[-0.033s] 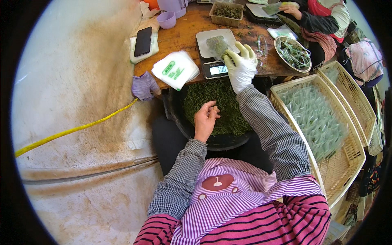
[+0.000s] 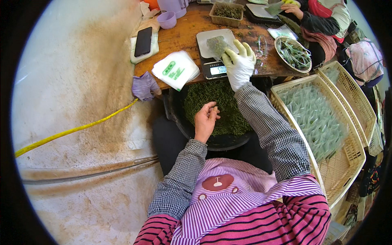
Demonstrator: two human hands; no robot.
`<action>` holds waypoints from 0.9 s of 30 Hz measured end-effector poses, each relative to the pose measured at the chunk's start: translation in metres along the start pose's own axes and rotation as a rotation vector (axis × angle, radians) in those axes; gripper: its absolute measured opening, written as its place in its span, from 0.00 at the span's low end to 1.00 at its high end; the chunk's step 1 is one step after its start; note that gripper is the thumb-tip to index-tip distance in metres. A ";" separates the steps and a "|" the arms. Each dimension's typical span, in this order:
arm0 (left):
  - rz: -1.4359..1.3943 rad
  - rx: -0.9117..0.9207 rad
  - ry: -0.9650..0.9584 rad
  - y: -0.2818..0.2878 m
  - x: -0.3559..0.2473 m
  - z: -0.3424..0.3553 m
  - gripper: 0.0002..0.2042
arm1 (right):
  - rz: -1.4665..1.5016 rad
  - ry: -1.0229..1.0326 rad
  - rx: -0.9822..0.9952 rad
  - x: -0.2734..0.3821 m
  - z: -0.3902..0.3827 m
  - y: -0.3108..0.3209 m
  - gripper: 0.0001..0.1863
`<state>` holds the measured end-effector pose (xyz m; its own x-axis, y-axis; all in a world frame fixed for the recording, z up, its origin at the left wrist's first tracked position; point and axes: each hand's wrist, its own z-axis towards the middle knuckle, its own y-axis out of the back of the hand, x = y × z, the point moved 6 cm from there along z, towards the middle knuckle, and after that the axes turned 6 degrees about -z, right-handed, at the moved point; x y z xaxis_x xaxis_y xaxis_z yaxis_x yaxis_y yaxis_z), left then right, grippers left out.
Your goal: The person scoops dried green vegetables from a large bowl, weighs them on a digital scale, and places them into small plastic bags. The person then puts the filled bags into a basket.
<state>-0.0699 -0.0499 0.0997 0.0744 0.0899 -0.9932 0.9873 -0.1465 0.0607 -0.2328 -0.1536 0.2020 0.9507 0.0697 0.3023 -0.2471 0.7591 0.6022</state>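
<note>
A small clear plastic bag of green sprigs (image 2: 217,44) lies on the pale pan of a digital scale (image 2: 204,37), whose display is lit. My right hand (image 2: 240,65), in a white glove with yellow-green fingers, pinches the near end of this bag; its other fingers are raised. Bare and curled, my left hand (image 2: 206,118) hovers over a black tub (image 2: 173,116) full of loose green sprigs (image 2: 228,110). Its fingertips are drawn together, and whatever they may hold is hidden. The tub rests at my lap.
A stack of flat printed bags (image 2: 173,77) and a phone (image 2: 143,41) lie left of the scale. Filled bags (image 2: 314,118) crowd a cream crate (image 2: 354,157) at right. A basket of green stalks (image 2: 292,53) sits by the table edge. A co-worker's hands (image 2: 292,9) work at far right.
My right hand has shifted very slightly left and down at the bag. The left hand stays where it was.
</note>
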 end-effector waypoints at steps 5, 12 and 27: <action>-0.013 0.000 -0.003 0.005 0.005 -0.003 0.13 | -0.062 -0.003 0.173 0.000 0.004 -0.015 0.20; 0.005 0.037 0.026 -0.002 0.015 -0.010 0.13 | 0.321 -0.067 0.175 -0.012 -0.033 0.053 0.18; 0.032 0.370 0.100 -0.050 0.038 -0.033 0.11 | 0.755 -0.523 0.492 -0.041 -0.163 0.047 0.13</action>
<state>-0.1118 -0.0065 0.0627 0.1358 0.1726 -0.9756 0.8685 -0.4946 0.0334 -0.2524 -0.0151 0.0974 0.3456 0.0383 0.9376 -0.9048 0.2786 0.3222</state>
